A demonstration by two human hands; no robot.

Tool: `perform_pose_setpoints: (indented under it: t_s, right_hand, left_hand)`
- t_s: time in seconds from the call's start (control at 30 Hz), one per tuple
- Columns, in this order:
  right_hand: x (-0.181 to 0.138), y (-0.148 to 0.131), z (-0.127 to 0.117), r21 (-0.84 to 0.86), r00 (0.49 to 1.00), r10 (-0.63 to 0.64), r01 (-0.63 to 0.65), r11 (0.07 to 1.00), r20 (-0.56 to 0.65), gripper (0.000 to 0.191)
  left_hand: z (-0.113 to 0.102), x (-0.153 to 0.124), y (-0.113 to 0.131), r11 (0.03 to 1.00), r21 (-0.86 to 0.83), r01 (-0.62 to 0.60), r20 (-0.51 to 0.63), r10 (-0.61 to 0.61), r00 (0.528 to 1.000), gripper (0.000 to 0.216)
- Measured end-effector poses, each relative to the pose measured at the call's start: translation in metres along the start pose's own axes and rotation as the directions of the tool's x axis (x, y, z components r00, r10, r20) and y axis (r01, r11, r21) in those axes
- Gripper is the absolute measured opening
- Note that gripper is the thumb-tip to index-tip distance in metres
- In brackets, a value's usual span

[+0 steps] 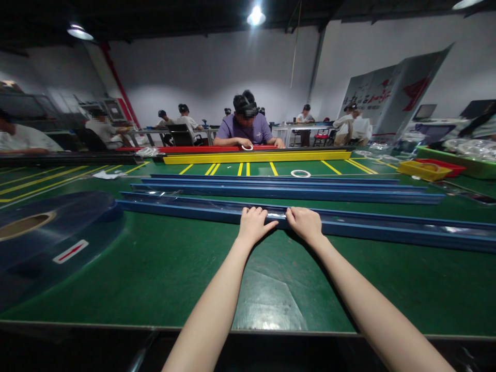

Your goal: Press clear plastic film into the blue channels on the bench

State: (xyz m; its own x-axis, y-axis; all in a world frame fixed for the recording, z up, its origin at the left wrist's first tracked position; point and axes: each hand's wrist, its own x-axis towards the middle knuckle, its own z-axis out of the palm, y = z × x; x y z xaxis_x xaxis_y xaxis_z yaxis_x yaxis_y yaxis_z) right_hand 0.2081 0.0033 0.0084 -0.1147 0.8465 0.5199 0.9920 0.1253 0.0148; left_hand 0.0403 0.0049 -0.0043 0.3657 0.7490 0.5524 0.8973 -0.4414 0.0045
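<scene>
A long blue channel (194, 211) lies across the green table in front of me, its hollow side up. Clear plastic film (276, 215) glints inside it between my hands. My left hand (253, 225) hooks its fingers over the near wall, with the thumb stretched to the right. Close beside it, my right hand (306, 223) is closed on the same wall, fingers curled inward. Whether its fingertips also pinch the film is hidden. Behind lie more blue channels (290, 193), parallel to this one.
At left lies a large roll of clear film (96, 222). A yellow channel (256, 156), a white ring (300, 174) and a yellow tray (424, 169) are farther back. Across the table, a person in purple (228, 129) holds another ring. The table's front edge (310, 333) is near me.
</scene>
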Motion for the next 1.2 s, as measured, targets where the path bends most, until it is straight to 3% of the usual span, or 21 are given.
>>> perform_pose_setpoints:
  t_s: [0.2, 0.57, 0.9, 1.2]
  right_hand:
    - [0.001, 0.000, 0.002, -0.041, 0.999, 0.053, -0.052, 0.998, 0.004, 0.045]
    - [0.003, 0.007, -0.004, -0.069, 0.995, -0.021, 0.028, 0.997, 0.096, 0.048]
    - [-0.002, 0.055, -0.013, -0.131, 0.973, 0.120, -0.095, 0.987, 0.199, 0.048]
    - [-0.002, 0.056, -0.014, -0.113, 0.965, 0.154, -0.132, 0.985, 0.213, 0.051]
  left_hand:
    - [0.000, 0.000, 0.000, 1.000, 0.009, -0.001, 0.006, 0.001, 1.000, 0.041]
    - [-0.009, 0.001, 0.000, 0.999, -0.005, -0.035, 0.009, 0.035, 0.999, 0.036]
    - [-0.009, 0.002, 0.002, 0.997, -0.027, -0.074, 0.018, 0.074, 0.997, 0.032]
    - [-0.009, 0.005, 0.001, 0.996, -0.045, -0.074, 0.075, 0.077, 0.994, 0.029]
